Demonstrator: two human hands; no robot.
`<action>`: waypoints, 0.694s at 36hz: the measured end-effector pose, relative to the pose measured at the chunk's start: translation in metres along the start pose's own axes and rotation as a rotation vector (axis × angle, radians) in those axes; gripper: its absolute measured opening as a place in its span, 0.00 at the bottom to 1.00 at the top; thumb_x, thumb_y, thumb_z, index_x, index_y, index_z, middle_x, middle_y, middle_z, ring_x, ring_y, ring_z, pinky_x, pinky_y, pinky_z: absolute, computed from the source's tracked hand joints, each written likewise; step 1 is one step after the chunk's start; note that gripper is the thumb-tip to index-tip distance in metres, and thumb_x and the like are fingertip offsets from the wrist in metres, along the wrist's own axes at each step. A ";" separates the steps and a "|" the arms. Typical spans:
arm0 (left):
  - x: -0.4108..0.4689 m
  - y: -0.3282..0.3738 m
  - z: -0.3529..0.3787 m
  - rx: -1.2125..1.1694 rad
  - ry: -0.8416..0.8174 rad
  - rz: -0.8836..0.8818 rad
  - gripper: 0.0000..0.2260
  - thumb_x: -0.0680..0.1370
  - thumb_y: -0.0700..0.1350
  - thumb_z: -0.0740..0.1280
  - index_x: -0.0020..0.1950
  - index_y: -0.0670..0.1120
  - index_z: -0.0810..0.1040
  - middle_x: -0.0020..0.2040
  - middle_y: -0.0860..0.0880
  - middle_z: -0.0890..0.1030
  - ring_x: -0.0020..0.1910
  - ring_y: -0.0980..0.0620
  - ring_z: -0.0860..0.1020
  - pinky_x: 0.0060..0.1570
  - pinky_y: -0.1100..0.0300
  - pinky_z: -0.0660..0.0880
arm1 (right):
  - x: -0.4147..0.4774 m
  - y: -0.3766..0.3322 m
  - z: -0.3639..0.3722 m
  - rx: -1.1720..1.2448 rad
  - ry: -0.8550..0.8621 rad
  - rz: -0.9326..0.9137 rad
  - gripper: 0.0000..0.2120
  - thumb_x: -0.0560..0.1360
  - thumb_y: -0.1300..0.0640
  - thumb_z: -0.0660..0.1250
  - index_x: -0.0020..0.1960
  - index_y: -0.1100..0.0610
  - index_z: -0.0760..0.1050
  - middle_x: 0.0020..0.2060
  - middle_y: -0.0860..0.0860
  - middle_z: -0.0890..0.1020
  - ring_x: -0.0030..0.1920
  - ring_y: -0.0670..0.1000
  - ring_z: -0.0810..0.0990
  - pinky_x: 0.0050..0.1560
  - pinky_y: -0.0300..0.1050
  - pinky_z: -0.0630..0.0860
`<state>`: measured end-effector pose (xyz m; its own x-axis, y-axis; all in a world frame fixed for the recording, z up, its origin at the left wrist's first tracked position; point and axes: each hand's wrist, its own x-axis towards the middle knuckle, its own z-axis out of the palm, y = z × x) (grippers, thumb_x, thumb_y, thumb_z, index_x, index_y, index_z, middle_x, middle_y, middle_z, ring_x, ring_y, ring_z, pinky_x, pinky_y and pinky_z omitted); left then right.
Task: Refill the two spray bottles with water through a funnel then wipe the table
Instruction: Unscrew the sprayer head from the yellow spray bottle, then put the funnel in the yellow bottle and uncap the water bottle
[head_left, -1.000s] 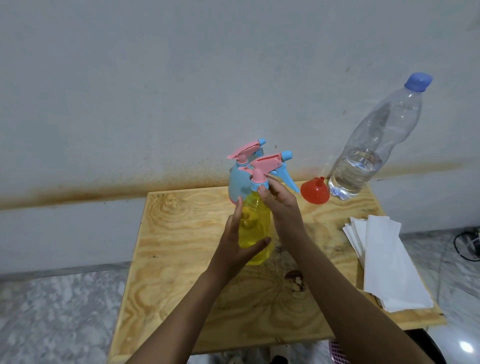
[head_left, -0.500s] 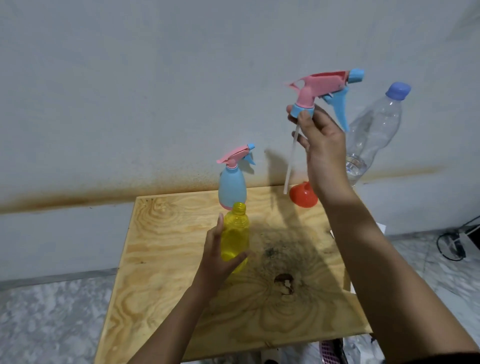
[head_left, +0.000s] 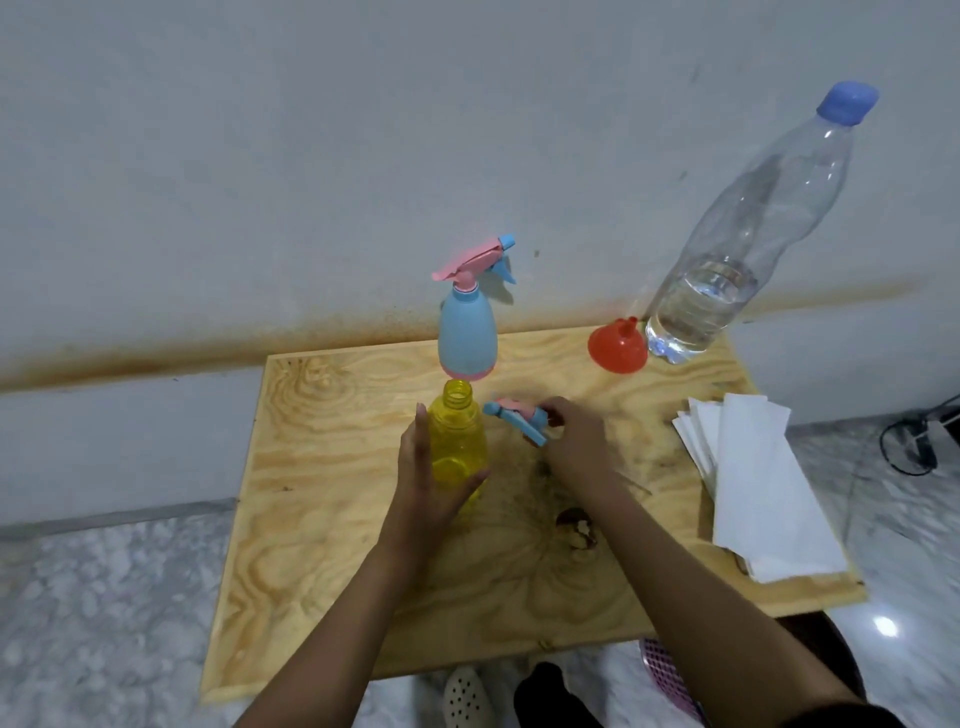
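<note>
The left hand (head_left: 428, 483) grips the uncapped yellow spray bottle (head_left: 460, 441), upright on the plywood table (head_left: 322, 467). The right hand (head_left: 574, 441), fingers curled, holds the trigger sprayer head (head_left: 517, 417) low over the table, just right of that bottle. The blue spray bottle (head_left: 467, 338) stands behind, capped.

Grainy plywood table (head_left: 337, 519), glossy translucent plastic yellow bottle (head_left: 457, 441) — white sheets (head_left: 769, 493), seemingly matt paper.

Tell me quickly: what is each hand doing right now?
Left hand: holds the yellow bottle, which is uncapped.
Right hand: grips the spray head.
</note>
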<state>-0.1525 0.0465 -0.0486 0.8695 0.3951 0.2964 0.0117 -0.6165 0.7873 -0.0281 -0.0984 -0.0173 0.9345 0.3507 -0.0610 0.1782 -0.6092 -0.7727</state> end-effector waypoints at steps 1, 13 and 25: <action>-0.002 -0.001 0.000 -0.007 0.000 0.003 0.44 0.71 0.62 0.68 0.71 0.69 0.35 0.69 0.51 0.54 0.67 0.65 0.54 0.61 0.54 0.63 | -0.002 0.002 0.005 -0.025 -0.010 0.003 0.09 0.70 0.61 0.69 0.50 0.58 0.79 0.41 0.49 0.78 0.46 0.51 0.77 0.43 0.42 0.69; -0.015 -0.009 0.000 -0.012 0.070 -0.023 0.38 0.71 0.68 0.62 0.72 0.65 0.42 0.68 0.49 0.57 0.66 0.60 0.59 0.60 0.59 0.65 | -0.018 0.023 0.041 -0.008 0.009 0.076 0.15 0.72 0.57 0.69 0.57 0.59 0.73 0.51 0.54 0.74 0.50 0.49 0.69 0.45 0.36 0.63; -0.019 -0.010 0.001 -0.004 0.073 -0.037 0.37 0.73 0.68 0.60 0.73 0.57 0.44 0.68 0.47 0.55 0.67 0.66 0.54 0.63 0.54 0.60 | -0.023 0.026 0.033 0.034 0.012 -0.023 0.18 0.73 0.58 0.67 0.61 0.60 0.70 0.55 0.54 0.73 0.56 0.51 0.71 0.51 0.37 0.65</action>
<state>-0.1681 0.0440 -0.0624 0.8301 0.4666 0.3053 0.0413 -0.5975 0.8008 -0.0553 -0.0992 -0.0566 0.9339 0.3559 -0.0354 0.1896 -0.5766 -0.7947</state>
